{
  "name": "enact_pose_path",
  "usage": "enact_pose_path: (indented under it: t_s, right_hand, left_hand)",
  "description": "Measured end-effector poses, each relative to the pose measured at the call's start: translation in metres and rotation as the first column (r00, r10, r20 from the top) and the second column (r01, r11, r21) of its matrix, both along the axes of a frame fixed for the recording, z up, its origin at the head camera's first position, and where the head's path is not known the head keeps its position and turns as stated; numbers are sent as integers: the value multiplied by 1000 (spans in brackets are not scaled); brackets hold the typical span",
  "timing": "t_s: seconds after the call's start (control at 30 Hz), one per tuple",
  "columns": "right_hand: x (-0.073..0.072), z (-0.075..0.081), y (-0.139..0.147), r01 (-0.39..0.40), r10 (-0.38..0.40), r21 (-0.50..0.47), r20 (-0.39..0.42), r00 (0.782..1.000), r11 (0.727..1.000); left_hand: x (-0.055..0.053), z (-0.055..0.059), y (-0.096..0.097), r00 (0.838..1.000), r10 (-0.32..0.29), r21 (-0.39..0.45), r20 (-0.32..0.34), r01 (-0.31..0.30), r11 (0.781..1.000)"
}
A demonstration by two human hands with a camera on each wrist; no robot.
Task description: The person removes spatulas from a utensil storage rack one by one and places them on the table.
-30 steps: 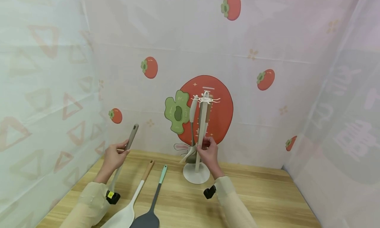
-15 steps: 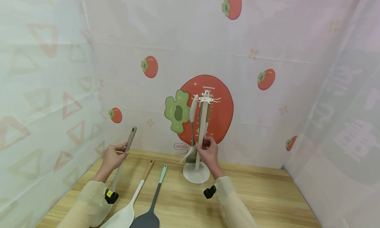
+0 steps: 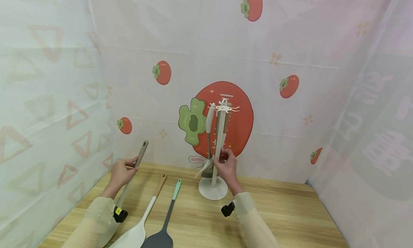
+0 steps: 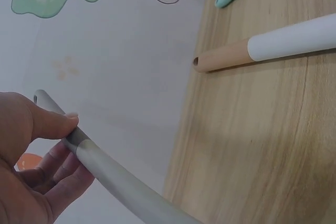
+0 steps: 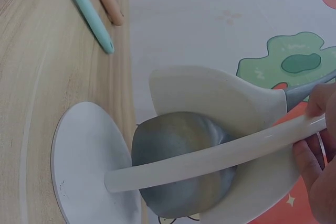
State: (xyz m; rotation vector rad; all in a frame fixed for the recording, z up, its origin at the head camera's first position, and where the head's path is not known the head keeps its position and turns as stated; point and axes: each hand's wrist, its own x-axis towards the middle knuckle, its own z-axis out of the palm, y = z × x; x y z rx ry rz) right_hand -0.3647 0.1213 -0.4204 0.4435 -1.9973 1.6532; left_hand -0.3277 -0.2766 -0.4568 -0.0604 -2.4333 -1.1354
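In the head view my left hand (image 3: pixel 123 174) pinches a cooking utensil by its grey handle (image 3: pixel 141 153). Its pale shaft (image 4: pixel 126 184) slants down toward me, and my sleeve partly covers its broad pale head (image 3: pixel 108 237). My right hand (image 3: pixel 227 165) grips the white post (image 3: pixel 219 140) of a utensil stand, low down above the round base (image 3: pixel 213 189). Utensils hang from the stand's hook ring (image 3: pixel 224 108), one with a pale handle (image 3: pixel 210 120). Up close in the right wrist view, pale heads (image 5: pixel 210 87) surround a grey rounded head (image 5: pixel 176 132) behind the post.
On the wooden table (image 3: pixel 274 219) between my arms lie a white spatula (image 3: pixel 133 235) with a tan handle and a dark grey spatula (image 3: pixel 161 237) with a mint handle. A patterned cloth wall (image 3: pixel 129 33) rises behind the stand, with side sheets left and right.
My left hand has shifted slightly left, and the tip of the grey handle has sunk a little. My right hand and the stand have stayed in place.
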Motion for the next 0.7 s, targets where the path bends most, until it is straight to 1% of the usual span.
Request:
enact_pose_path:
  t_s: [0.07, 0.2, 0.3, 0.47, 0.6, 0.7]
  right_hand:
    - [0, 0, 0, 0, 0, 3, 0, 1000, 1000]
    - [-17, -14, 2, 5, -5, 3, 16, 1000, 1000]
    - [-30, -27, 2, 17, -17, -9, 9, 1000, 1000]
    - [-32, -31, 2, 33, -32, -23, 8, 999, 999]
    - [-32, -30, 2, 26, -25, -33, 7, 1000, 999]
    - [-31, -29, 2, 23, -23, -33, 9, 1000, 999]
  left_hand:
    - [-1, -1, 0, 1000, 3, -12, -3, -3, 1000]
    - [-4, -5, -1, 1000, 7, -29, -16, -8, 1000]
    - [-6, -9, -3, 1000, -2, -31, -30, 2, 1000]
    - [-9, -15, -5, 999, -45, 5, -21, 45, 999]
    - [-12, -18, -6, 998, -56, 18, 13, 56, 998]
    - [-15, -22, -5, 997, -63, 6, 42, 63, 998]
